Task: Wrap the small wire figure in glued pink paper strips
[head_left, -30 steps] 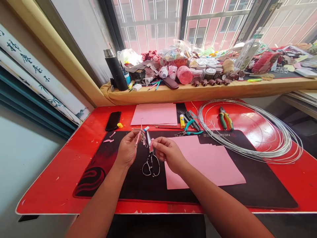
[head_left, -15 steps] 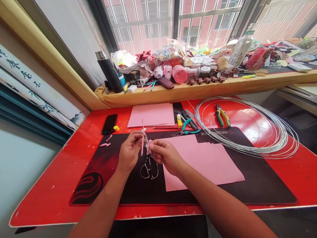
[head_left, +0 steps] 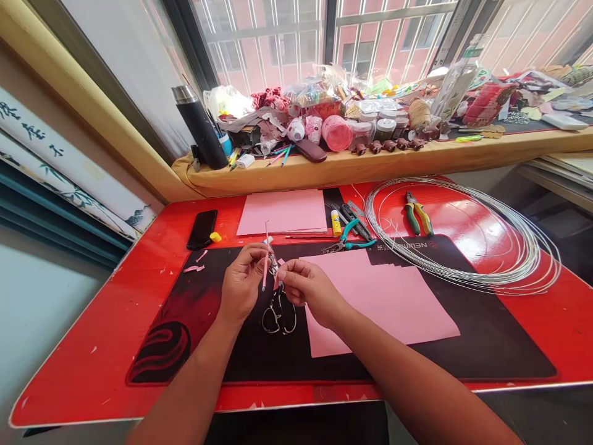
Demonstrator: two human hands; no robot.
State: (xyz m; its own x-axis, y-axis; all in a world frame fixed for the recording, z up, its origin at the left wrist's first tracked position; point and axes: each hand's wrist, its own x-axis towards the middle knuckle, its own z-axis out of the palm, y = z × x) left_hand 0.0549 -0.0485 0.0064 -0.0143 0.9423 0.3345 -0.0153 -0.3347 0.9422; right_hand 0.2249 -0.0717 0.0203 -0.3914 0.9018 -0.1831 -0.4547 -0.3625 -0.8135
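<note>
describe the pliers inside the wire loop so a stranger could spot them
On the red table, toward the right, lies a big coil of silvery wire. The pliers rest inside it. Unlike the teal-handled pair nearby, one handle is green, the other yellow.

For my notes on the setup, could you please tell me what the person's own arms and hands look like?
Both the left hand and the right hand are bare, with no gloves. No sleeve covers the left forearm or the right forearm as far as they show. No watch, bracelet or ring can be seen, and no cables or markings.
</note>
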